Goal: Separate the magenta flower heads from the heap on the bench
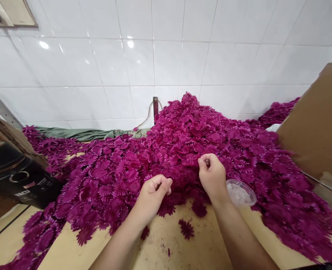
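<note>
A large heap of magenta artificial flower heads spreads across the table. At the near edge of the heap, my left hand is closed, thumb pressed to curled fingers; whatever it may hold is too small to make out. My right hand sits higher against the heap, also closed in a pinch, its contents hidden by the fingers. Beside the right wrist stands a round clear plastic tub with whitish translucent pieces inside. One loose flower head lies on the tabletop between my forearms.
A black canister leans at the left near a cardboard piece. Cardboard rises at the right. Behind the heap are a white tiled wall, a green cloth and a dark upright post. The tabletop has small magenta scraps.
</note>
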The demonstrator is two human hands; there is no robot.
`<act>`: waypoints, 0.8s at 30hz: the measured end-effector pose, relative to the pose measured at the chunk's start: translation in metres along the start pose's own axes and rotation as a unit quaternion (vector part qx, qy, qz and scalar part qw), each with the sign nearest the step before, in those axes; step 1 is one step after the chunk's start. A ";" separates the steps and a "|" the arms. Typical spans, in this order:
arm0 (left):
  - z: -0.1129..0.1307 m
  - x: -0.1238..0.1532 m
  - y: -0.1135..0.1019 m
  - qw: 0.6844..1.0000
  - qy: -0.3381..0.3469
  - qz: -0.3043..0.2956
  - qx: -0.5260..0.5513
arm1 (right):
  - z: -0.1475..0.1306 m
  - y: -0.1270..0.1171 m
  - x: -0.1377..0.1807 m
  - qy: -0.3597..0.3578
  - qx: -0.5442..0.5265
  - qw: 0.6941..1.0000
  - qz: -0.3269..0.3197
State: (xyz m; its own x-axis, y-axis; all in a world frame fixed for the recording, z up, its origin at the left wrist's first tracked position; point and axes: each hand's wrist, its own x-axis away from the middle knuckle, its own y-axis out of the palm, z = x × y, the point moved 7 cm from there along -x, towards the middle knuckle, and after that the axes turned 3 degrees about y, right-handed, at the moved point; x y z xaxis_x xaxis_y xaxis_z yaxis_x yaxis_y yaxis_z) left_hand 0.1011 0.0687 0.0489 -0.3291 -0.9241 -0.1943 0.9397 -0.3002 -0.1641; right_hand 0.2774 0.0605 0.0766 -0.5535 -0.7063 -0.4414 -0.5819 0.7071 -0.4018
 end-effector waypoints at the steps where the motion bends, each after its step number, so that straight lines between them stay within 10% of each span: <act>1: 0.001 -0.002 0.001 1.000 0.001 0.009 0.008 | -0.002 0.002 -0.001 -0.007 -0.008 1.000 -0.020; 7: -0.002 -0.018 0.012 0.999 -0.006 0.039 0.005 | -0.024 0.021 0.019 -0.085 -0.049 0.977 -0.191; 20: 0.001 -0.020 0.024 1.000 -0.012 0.000 -0.028 | -0.008 0.024 0.012 -0.024 -0.116 0.975 -0.186; 24: -0.003 -0.019 0.018 0.995 -0.003 0.001 -0.100 | 0.019 0.002 -0.014 0.074 -0.200 0.976 -0.036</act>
State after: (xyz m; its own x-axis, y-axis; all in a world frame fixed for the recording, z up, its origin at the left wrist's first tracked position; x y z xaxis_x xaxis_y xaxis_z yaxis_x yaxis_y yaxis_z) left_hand 0.1244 0.0813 0.0465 -0.3269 -0.9261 -0.1881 0.9026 -0.2470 -0.3525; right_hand 0.2952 0.0725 0.0661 -0.5646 -0.7723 -0.2911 -0.7929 0.6055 -0.0688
